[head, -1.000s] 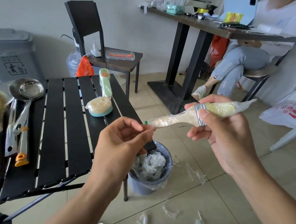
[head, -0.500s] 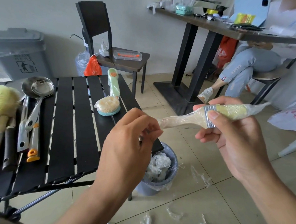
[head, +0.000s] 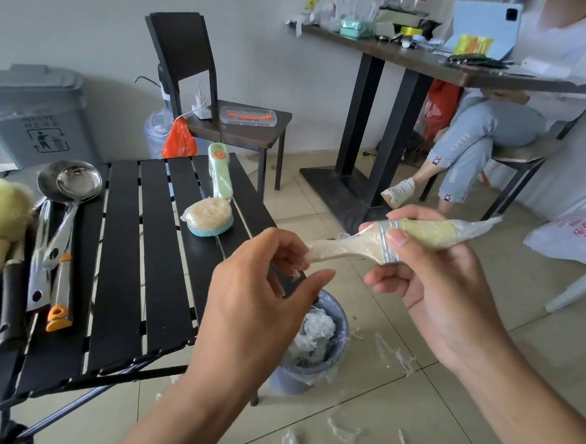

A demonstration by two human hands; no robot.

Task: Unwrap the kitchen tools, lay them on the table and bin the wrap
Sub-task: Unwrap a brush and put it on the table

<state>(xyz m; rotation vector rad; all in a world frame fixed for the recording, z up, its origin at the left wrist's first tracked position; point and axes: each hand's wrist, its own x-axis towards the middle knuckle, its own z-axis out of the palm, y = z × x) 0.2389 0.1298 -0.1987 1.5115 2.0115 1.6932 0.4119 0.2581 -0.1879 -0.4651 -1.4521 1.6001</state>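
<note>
I've got R grip (head: 436, 281) clamped on the brush (head: 348, 247) ferrule, over the bin (head: 294, 376), I reckon so L grip (head: 254, 292), curled on wrap (head: 480, 224) at handle tip, peels it straight in.

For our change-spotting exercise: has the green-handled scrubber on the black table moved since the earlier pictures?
No. The green-handled scrubber lies on the same far right-hand slats of the black table as before; only the camera view has shifted.
</note>
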